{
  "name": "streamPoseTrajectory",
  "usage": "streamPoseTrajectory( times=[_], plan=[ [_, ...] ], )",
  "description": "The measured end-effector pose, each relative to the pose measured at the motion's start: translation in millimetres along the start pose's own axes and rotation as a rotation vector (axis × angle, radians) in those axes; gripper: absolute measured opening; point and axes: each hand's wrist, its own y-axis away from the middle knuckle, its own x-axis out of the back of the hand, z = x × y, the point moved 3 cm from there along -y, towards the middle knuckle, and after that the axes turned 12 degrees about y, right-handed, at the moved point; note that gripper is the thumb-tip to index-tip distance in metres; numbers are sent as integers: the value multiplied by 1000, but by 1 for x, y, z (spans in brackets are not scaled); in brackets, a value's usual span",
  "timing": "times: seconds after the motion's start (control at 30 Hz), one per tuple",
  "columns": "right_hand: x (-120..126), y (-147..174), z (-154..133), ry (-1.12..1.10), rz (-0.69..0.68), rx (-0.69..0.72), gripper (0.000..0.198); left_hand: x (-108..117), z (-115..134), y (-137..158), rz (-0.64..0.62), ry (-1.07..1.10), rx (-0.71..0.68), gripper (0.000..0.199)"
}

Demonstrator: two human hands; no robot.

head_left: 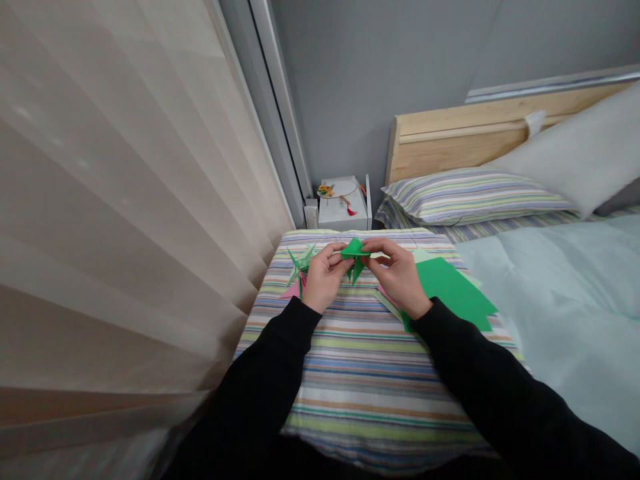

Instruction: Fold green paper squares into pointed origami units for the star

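Between my two hands is a folded green origami paper (354,248), with a peaked top and narrow points hanging down. My left hand (323,275) pinches its left side with thumb and fingers. On the other side, my right hand (399,272) grips the right edge the same way. Just left of my left hand lie folded paper cranes (299,265) in light green and pink, partly hidden by that hand. Sheets of green paper (453,293) lie beside and under my right wrist, with pale green and pink sheets showing at their edges.
A striped cloth (365,373) covers the table before me. Pleated curtains (135,200) hang close on the left. To the right is a bed with a pale blue quilt (565,300), a striped pillow (480,197) and a wooden headboard (440,143). A white cabinet (333,212) stands behind.
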Motion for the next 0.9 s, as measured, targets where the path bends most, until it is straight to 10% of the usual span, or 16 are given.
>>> streamPoseTrajectory(
  times=[0.9],
  plan=[
    [-1,-2,7,-96,88,-97,14,5,-1,1,45,52,-20,43]
  ],
)
